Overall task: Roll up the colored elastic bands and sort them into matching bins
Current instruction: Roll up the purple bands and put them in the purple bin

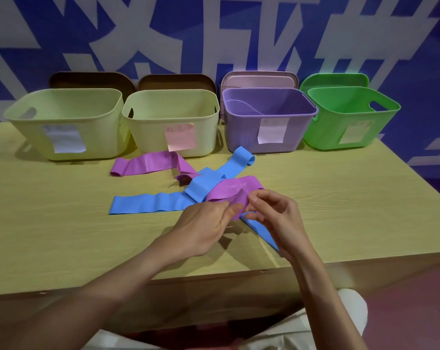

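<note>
Both hands hold the near end of a purple elastic band point(232, 189) just above the table. My left hand point(206, 226) pinches its folded end from the left, and my right hand point(277, 218) pinches it from the right. The band runs back over a crossing pile of blue bands point(148, 203). A second purple band point(150, 164) lies flat further back, near the bins. Along the wall stand a purple bin point(269, 137), a green bin point(350, 117) and two pale yellow bins point(62, 122) point(171, 117), each with a paper label.
The wooden table point(49, 223) has its front edge close to my body. Lids lean against the blue-and-white wall behind the bins. One blue band's looped end point(244, 156) lies right in front of the purple bin.
</note>
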Demonstrator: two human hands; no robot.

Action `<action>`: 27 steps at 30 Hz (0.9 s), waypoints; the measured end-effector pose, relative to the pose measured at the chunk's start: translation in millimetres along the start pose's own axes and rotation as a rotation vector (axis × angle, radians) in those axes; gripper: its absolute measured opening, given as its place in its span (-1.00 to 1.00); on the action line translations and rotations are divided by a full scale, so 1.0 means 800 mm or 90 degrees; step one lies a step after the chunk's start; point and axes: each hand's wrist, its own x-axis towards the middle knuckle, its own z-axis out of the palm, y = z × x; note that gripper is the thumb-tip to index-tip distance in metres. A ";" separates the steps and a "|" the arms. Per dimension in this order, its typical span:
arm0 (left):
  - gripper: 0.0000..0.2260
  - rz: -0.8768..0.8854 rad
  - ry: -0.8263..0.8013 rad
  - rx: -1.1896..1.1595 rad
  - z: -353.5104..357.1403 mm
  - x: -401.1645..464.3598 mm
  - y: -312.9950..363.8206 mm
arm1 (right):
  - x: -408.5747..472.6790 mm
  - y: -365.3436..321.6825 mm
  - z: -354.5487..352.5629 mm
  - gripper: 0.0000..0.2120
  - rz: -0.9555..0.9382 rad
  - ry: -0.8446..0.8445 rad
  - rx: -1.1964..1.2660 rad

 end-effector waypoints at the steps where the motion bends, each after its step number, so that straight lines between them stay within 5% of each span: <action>1: -0.49 0.012 -0.009 0.020 -0.002 -0.002 0.001 | 0.000 0.001 -0.003 -0.83 -0.003 -0.007 -0.013; 5: -0.60 0.042 -0.048 0.038 -0.013 -0.005 0.006 | 0.002 0.003 -0.012 -0.88 -0.055 -0.016 -0.095; 10: -0.44 -0.018 0.015 0.028 -0.013 0.006 -0.001 | 0.004 0.010 -0.008 -0.87 -0.080 0.024 -0.086; 14: -0.49 -0.105 0.117 -0.229 -0.008 0.019 -0.012 | 0.005 0.009 -0.008 -0.91 -0.090 0.026 -0.070; 18: -0.64 -0.078 0.077 -0.437 -0.016 0.023 -0.011 | 0.006 0.007 -0.010 -0.89 -0.091 0.018 -0.079; 27: -0.73 -0.061 0.077 -0.482 -0.014 0.027 -0.004 | 0.007 0.000 -0.012 -0.92 -0.097 0.024 -0.123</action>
